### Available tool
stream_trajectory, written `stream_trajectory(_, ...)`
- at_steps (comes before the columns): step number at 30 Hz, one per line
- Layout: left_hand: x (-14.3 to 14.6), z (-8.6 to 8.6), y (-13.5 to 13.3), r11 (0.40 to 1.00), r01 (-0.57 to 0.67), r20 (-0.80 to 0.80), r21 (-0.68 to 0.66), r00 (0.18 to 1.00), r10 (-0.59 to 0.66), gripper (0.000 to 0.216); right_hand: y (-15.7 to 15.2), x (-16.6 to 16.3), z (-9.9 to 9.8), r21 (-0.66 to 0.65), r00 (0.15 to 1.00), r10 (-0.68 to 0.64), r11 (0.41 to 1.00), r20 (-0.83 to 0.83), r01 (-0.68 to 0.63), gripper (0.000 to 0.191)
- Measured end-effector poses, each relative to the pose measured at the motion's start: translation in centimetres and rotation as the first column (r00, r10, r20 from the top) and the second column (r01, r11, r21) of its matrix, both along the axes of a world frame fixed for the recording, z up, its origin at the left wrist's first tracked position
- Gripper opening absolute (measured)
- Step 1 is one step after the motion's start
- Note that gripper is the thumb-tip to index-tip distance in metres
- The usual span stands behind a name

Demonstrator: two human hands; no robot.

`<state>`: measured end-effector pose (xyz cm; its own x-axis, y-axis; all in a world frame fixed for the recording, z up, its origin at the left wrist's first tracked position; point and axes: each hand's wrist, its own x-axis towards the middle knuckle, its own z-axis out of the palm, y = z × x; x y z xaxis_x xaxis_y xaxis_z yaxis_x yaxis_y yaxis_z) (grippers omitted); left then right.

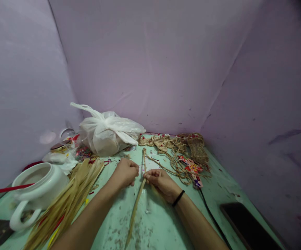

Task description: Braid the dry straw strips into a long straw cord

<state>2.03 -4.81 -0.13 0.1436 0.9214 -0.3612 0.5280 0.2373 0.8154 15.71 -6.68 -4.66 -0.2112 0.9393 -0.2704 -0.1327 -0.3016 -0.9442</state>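
A narrow twisted cord (144,158) of dried plant fibre runs up the middle of the table. My right hand (163,182), with a black band at its wrist, pinches the cord's lower part between thumb and fingers. Below that pinch a loose dried-leaf strip (134,211) trails toward me. Just left of the cord is my left hand (126,172), its fingers curled closed; anything inside them is hidden. Brown twine strands (176,165) lie beyond my right hand.
On the left stand a white mug-like pot (42,185) with a red stick and a bundle of dried leaf strips (69,194). A white plastic bag (108,133) sits at the back. Woven pieces (197,149), a patterned object with a black cable (192,168) and a dark phone (246,222) lie right.
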Motion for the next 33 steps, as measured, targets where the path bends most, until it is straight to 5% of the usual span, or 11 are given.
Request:
stream_trajectory(3,0.3,-1.0,0.2,0.973,0.066,0.193,-0.22,0.981,-0.022,0.012,0.1,0.1,-0.1,0.053,0.992,0.059,0.997,-0.108,-0.053,0.023)
stream_trajectory(6,0.9,-1.7,-0.1,0.954,0.105,0.298,-0.281,0.954,-0.018,0.011,0.2,0.1,-0.3,0.06,0.987,0.098,0.994,-0.126,-0.092,0.018)
stream_trajectory(11,1.3,-1.9,-0.2,0.976,-0.027,0.069,-0.216,0.997,0.043,0.016,0.3,0.0,-1.0,0.153,0.962,0.02,0.986,0.272,-0.064,0.005)
stream_trajectory(15,1.5,-2.8,-0.2,0.997,-0.043,0.043,-0.057,0.998,0.045,0.018,-0.1,0.0,-0.2,0.3,0.731,-0.126,0.947,0.67,-0.112,0.006)
stream_trajectory(19,1.8,-2.9,-0.4,0.998,-0.057,0.059,-0.027,0.997,0.058,0.017,-1.1,-0.1,2.2,0.285,0.487,-0.185,0.949,0.853,-0.139,0.011)
stream_trajectory(26,1.4,-1.6,-0.7,0.991,-0.008,0.151,-0.13,0.988,0.028,0.018,-2.7,-1.9,3.7,0.299,0.355,-0.201,0.922,0.913,-0.246,0.017)
stream_trajectory(29,0.7,-2.0,-0.3,0.989,0.09,0.239,-0.116,0.969,-0.06,0.014,-2.6,-1.7,3.3,0.306,0.374,-0.188,0.907,0.908,-0.289,0.016)
stream_trajectory(33,0.2,-2.1,0.0,0.987,0.098,0.258,-0.124,0.964,-0.064,0.013,-1.1,0.3,2.5,0.264,0.587,-0.087,0.938,0.805,-0.223,0.019)
